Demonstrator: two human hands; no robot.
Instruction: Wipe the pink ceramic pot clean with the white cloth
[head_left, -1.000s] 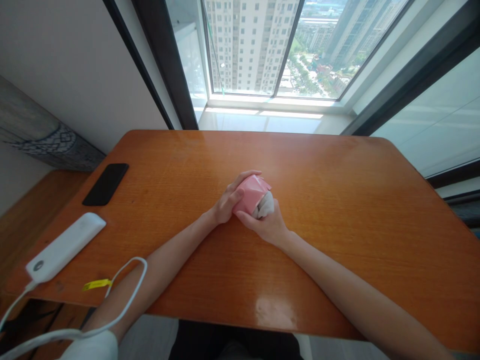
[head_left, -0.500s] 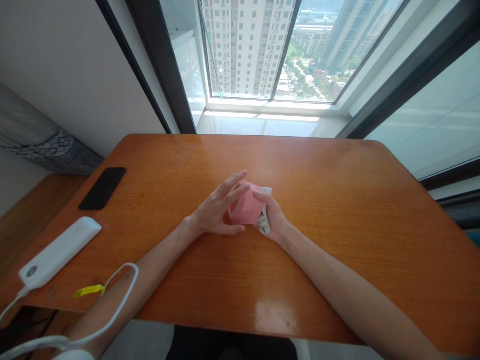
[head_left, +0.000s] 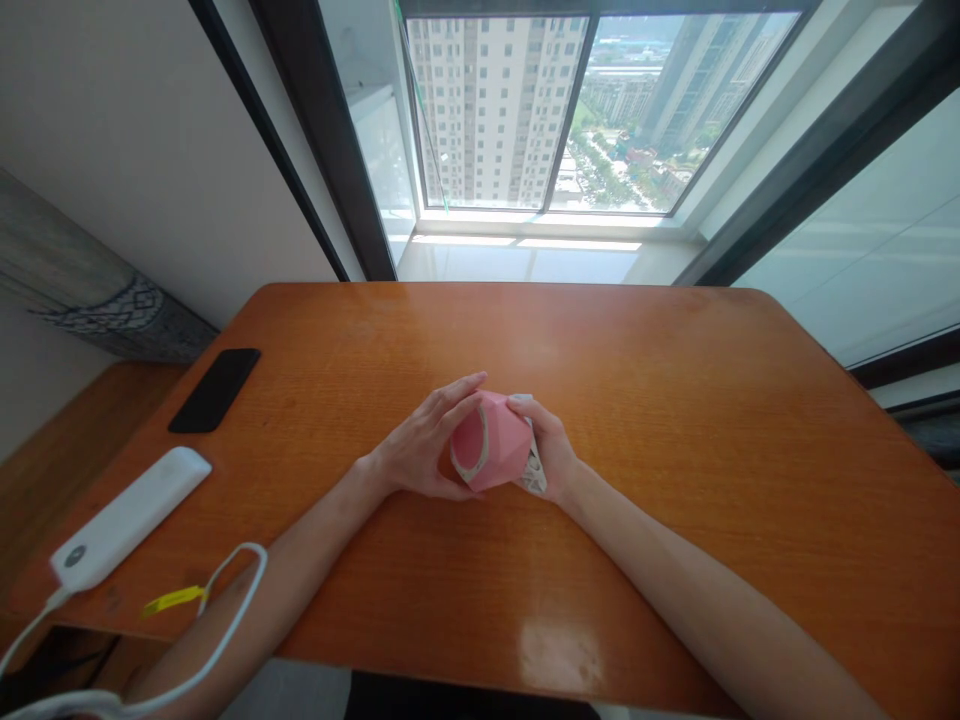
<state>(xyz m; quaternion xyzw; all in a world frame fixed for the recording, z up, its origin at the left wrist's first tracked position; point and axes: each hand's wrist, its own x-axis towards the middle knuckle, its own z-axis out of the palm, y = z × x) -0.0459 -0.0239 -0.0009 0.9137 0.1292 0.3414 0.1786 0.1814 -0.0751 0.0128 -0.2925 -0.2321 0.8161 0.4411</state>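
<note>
Pink, faceted and stiff-looking, the folded piece point(head_left: 504, 440) is held near the middle of the frame, over the table point(head_left: 645, 590). Crumpled grey-white material point(head_left: 535, 472) shows at its right side, and a pale curved rim marks its left end. The right hand point(head_left: 553, 448) grips that right side, thumb laid across the pink surface and fingers behind, mostly hidden. The left hand point(head_left: 424, 445) is spread wide around the left end, fingers above and thumb below; how firmly it touches, I cannot tell.

Brown wood runs broadly from the right hand to the table's slanting right edge, with more between the hands and the far edge, which lies below the window point(head_left: 517, 120). The near edge crosses the bottom of the frame, under both forearms.

Room is tighter at left: a black flat slab point(head_left: 215, 390) lies by the left edge, and a white device point(head_left: 131, 518) sits lower, close to the same edge. At lower left, a white cable point(head_left: 238, 620) loops over the left forearm, beside a yellow tag point(head_left: 174, 600)
</note>
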